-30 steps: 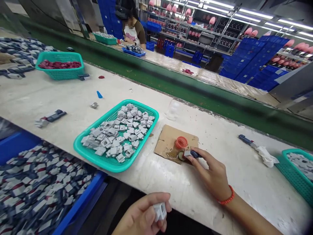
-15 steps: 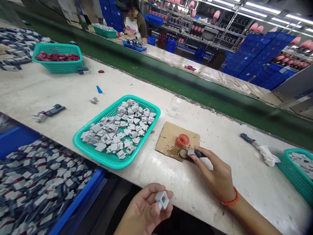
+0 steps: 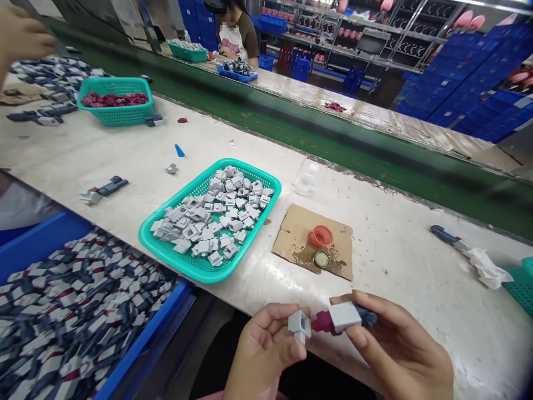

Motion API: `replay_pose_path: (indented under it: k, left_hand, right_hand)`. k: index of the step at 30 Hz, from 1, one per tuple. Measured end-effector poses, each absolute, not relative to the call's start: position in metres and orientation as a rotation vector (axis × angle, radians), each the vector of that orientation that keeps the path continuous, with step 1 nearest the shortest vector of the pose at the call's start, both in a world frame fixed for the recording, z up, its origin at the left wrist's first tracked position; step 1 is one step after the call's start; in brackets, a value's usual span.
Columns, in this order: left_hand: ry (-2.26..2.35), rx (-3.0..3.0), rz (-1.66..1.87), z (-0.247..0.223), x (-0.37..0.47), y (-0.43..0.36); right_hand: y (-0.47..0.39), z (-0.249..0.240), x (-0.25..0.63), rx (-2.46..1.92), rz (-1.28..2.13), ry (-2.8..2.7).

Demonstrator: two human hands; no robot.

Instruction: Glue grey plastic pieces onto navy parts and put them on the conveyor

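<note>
Between the fingers of my left hand (image 3: 266,347) is a hollow grey plastic piece (image 3: 298,325), its square opening facing right. My right hand (image 3: 406,347) grips a white, navy and maroon plastic part (image 3: 345,318). The part's maroon end points left, right up against the grey piece; I cannot tell whether it has entered the opening. Beyond my hands lies a stained cardboard sheet (image 3: 283,244) with a red cup (image 3: 320,236) and a small round cap (image 3: 321,259) of pale stuff. A green basket (image 3: 208,275) of loose grey pieces stands left of the cardboard.
A blue crate (image 3: 137,339) at lower left holds many joined parts. Farther back stands a green basket (image 3: 112,118) of maroon pieces. Crumpled white tissue (image 3: 487,266) lies at right beside a loose part. Another person's hand (image 3: 25,36) shows at upper left; a co-worker (image 3: 237,36) sits across the green belt.
My right hand has drawn the part back from the round cap toward my left hand, bringing its maroon end to the grey piece. Another person's hand has appeared at upper left.
</note>
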State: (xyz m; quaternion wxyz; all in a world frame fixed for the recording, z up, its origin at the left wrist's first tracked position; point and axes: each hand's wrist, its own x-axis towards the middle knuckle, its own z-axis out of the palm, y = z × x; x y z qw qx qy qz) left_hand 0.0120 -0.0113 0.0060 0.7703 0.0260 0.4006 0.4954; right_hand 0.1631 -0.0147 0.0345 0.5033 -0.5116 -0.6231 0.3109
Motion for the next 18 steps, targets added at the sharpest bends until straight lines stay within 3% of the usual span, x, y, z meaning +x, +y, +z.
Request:
replay_pose_path:
  k: [18]
  left_hand:
    - [0.987,0.114,1.162,0.015,0.017,-0.014]
  right_hand:
    - [-0.013,0.028,0.161,-1.166,0.704,-1.654]
